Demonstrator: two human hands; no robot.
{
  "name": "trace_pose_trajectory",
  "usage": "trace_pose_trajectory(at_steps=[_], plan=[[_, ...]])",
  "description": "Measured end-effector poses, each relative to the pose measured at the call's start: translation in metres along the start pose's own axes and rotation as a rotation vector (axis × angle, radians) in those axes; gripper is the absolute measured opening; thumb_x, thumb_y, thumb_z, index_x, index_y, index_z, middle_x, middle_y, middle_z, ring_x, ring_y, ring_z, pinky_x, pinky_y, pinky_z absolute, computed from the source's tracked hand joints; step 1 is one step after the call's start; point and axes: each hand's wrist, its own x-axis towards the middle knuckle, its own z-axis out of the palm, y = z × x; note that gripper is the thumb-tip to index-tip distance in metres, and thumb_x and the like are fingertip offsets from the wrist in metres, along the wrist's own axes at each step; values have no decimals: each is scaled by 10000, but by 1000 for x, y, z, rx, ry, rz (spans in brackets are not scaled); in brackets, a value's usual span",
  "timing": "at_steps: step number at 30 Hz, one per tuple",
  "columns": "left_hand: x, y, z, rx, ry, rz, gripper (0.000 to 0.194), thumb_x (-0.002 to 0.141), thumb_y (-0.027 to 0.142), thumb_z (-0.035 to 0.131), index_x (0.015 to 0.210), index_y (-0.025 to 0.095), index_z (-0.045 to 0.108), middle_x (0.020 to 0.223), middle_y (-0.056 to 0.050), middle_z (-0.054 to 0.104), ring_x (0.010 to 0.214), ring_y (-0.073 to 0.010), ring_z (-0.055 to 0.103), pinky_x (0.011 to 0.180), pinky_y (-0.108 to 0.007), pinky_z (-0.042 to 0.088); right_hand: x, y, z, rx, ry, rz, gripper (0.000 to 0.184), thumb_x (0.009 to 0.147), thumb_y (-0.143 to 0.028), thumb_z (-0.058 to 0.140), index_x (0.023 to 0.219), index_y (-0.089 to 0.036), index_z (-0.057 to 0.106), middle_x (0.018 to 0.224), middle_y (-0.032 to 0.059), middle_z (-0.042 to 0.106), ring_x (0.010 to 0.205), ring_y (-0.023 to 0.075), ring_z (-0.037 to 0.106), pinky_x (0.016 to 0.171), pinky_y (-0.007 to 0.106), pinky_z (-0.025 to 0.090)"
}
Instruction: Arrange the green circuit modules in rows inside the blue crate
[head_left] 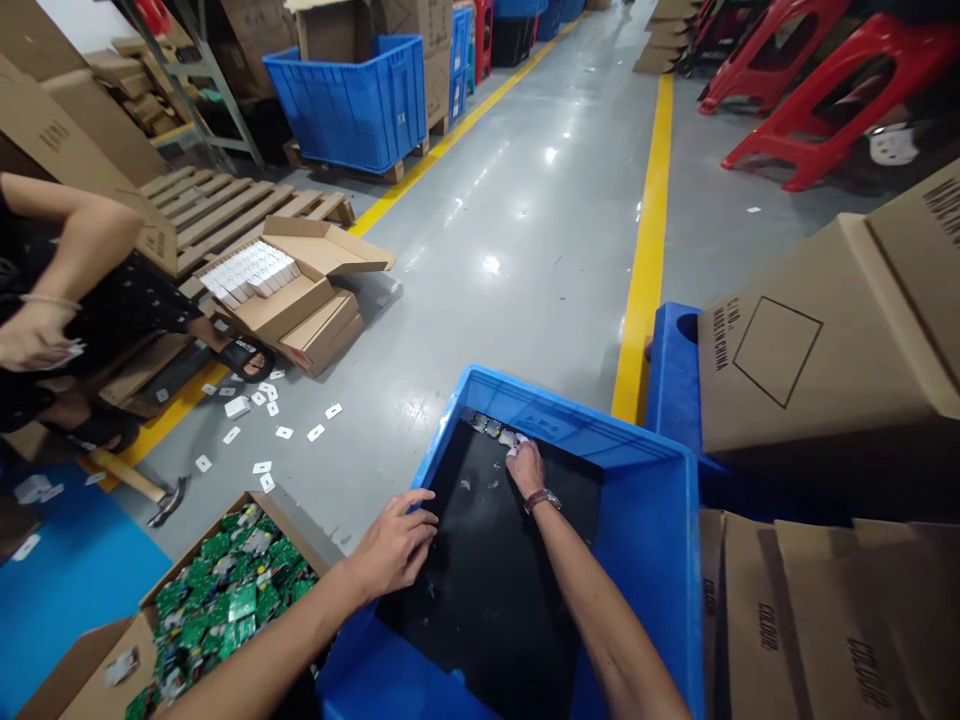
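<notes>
My right hand (526,468), with a watch at the wrist, reaches to the far end of a blue plastic bin (651,540). Its fingers are closed on a small whitish part (513,452), partly hidden by the hand. Beside it, a short row of small grey-white parts (487,427) lies along the far wall, on the black sheet (502,590) that lines the bottom. My left hand (397,545) rests at the left rim, its fingers loosely bent and apart, holding nothing. Left of the bin stands an open carton (105,665) of green circuit boards (232,595).
Small white plates (283,433) lie scattered on the floor near a hammer (157,495). Another person's hand (37,335) is at the left, near an open carton of white boxes (255,270). Cardboard boxes (810,340) stand close on the right, and red stools (832,120) behind.
</notes>
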Motion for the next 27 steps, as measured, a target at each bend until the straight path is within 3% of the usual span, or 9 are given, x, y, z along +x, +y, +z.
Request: trace_pose_trajectory(at_steps=[3,6,11,15,22,27], plan=[[0,0,0,7,-9,-8,200,887,115,591,996,206,731,1063,-95,751,1330,-318,533,1051,-516,525,11,1,1,55,47,-81,520,773,-172,532,1276,-112,647,1219,179,652,1183,299,592,1051,375,432],[5,-1,1,4,-19,-12,190,901,128,582,996,203,728,1075,-94,749,1331,-317,531,1036,-506,531,16,1,2,83,74,-67,600,785,-264,586,1364,-106,583,1306,198,599,1232,317,549,1083,403,414],[18,-2,1,5,-24,-26,184,888,119,589,991,198,720,1096,-94,746,1340,-317,525,1033,-496,530,22,3,0,88,80,39,448,833,-374,575,1146,-73,686,1150,228,680,1107,303,616,975,375,474],[21,-3,1,13,-26,-29,187,896,122,582,1002,200,715,1095,-96,746,1338,-319,528,1010,-491,545,27,2,-3,75,95,108,450,817,-491,612,1005,-97,723,1030,230,727,990,306,666,853,362,507],[20,-3,1,-1,8,-16,192,895,109,578,1005,187,716,1086,-104,746,1339,-314,524,1027,-495,545,27,6,-8,78,48,46,472,792,-437,668,1118,-96,692,1145,201,717,1062,291,670,887,342,505],[20,-3,2,-17,30,3,194,898,111,578,995,187,728,1065,-108,748,1329,-307,534,1053,-500,528,27,-7,-13,53,41,203,406,796,-431,678,1028,-101,718,1123,215,721,1018,297,683,854,345,509]])
